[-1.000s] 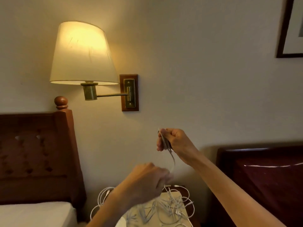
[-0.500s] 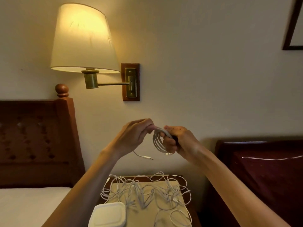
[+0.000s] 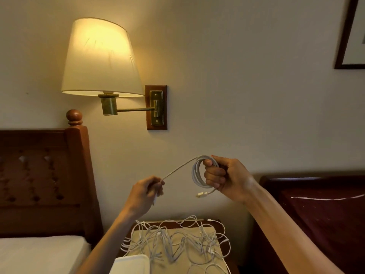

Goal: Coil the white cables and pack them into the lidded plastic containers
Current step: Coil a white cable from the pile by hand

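1. The step in hand looks like coiling one white cable (image 3: 194,176). It is up in the air, above the nightstand (image 3: 216,224) and well clear of it.
2. The right hand (image 3: 225,177) has its fingers curled tight round the coil (image 3: 197,179), with the fingers poked through the ring. The coil has several loops.
3. The ring stands upright, taller than it is wide. One plug end (image 3: 201,194) sticks out at the bottom of the coil and points to the left.
4. The left hand (image 3: 145,192) is lower and to the left of the coil. Its fingers pinch the loose end of the same cable.
5. The straight bit (image 3: 180,167) between the hands is pulled tight. It slopes up from the left hand to the top of the coil.
6. The next move is likely to bring that last bit round the ring. The left hand should let it slide gently, so the loops do not spring apart.
7. A messy pile of white cables (image 3: 177,240) lies on the nightstand, under both hands. These look not yet coiled.
8. A white plastic container (image 3: 131,265) with its lid on sits at the near left edge of the nightstand. The coil should go in a box like it, so the lid must come off first.
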Available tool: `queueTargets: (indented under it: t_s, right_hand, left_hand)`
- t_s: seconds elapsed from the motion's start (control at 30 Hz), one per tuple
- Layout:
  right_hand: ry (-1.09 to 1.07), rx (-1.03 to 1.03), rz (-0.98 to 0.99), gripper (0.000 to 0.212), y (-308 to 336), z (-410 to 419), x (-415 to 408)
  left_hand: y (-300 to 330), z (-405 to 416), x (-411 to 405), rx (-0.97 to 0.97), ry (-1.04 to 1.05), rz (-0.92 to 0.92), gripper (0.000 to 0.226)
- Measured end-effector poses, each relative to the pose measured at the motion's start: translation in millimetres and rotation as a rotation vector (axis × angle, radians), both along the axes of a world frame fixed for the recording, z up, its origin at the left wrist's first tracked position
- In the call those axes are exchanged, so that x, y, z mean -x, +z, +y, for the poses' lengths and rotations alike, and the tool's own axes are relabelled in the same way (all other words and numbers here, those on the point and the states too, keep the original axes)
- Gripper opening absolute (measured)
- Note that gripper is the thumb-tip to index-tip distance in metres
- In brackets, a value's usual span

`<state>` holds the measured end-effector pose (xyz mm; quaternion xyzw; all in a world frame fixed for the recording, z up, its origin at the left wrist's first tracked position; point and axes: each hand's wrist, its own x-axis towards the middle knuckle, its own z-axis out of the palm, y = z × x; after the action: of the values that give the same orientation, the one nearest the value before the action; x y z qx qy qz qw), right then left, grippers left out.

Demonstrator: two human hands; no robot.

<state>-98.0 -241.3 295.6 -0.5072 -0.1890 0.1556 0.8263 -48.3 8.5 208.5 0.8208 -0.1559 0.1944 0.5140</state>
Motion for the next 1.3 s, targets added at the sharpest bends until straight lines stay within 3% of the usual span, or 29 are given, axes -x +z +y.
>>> queueTargets:
  t_s: [0.1, 0.17, 0.2, 0.27, 0.33, 0.4, 0.47, 0.6, 0.73, 0.87, 1.03, 1.17, 1.3]
  right_hand:
    - [0.037, -0.008, 0.016, 0.039, 0.6, 4.3, -0.6]
    - [0.045, -0.05, 0.036, 0.038, 2.6, 6.7, -1.0]
    - [0.034, -0.07, 0.037, 0.037, 5.0, 6.8, -1.9]
    - [-0.035, -0.063, 0.013, 0.038, 9.7, 4.3, -5.3]
    - [-0.145, 0.041, -0.048, 0.039, 8.0, 2.6, -10.1]
    - [-0.196, 0.206, -0.129, 0.038, -2.9, 9.2, -12.8]
    - [-0.186, 0.377, -0.218, 0.04, -19.5, 20.7, -12.6]
    - [-0.182, 0.659, -0.435, 0.049, -32.6, 24.5, -5.9]
    - [-0.078, 0.591, -0.39, 0.042, -24.5, 18.5, -2.8]
    - [-0.069, 0.504, -0.296, 0.04, -17.7, 23.8, -1.8]
    - [-0.066, 0.414, -0.234, 0.047, -9.2, 24.0, -3.0]
    - [-0.09, 0.347, -0.16, 0.048, -4.8, 26.1, 1.0]
    - [-0.355, 0.427, -0.255, 0.046, -8.3, 33.3, 1.8]
  left_hand:
    - [8.4, -23.0, 14.2, 0.367, -0.057, 0.273, 0.012]
    - [15.0, -34.4, 17.6, 0.409, -0.033, 0.364, 0.014]
    - [16.1, -37.2, 18.1, 0.264, 0.011, 0.367, 0.017]
    - [18.8, -39.7, 26.5, -0.311, 0.091, 0.297, 0.024]
    - [28.9, -45.5, 52.0, -0.798, 0.028, 0.238, 0.025]
    - [49.5, -57.3, 83.5, -1.019, -0.188, 0.18, 0.027]
    - [78.6, -67.1, 106.7, -1.044, -0.343, 0.086, 0.027]
    - [113.4, -58.2, 100.3, -0.886, -0.186, -0.251, 0.026]
    - [109.6, -41.5, 79.3, -0.671, -0.128, -0.468, 0.025]
    - [86.2, -39.3, 68.6, -0.209, -0.162, -0.373, 0.02]
    - [60.5, -57.1, 73.4, 0.163, -0.274, 0.018, 0.018]
    - [50.5, -61.4, 69.6, 0.27, -0.3, 0.148, 0.037]
    - [52.9, -68.7, 64.8, 0.407, -0.312, 0.2, 0.045]
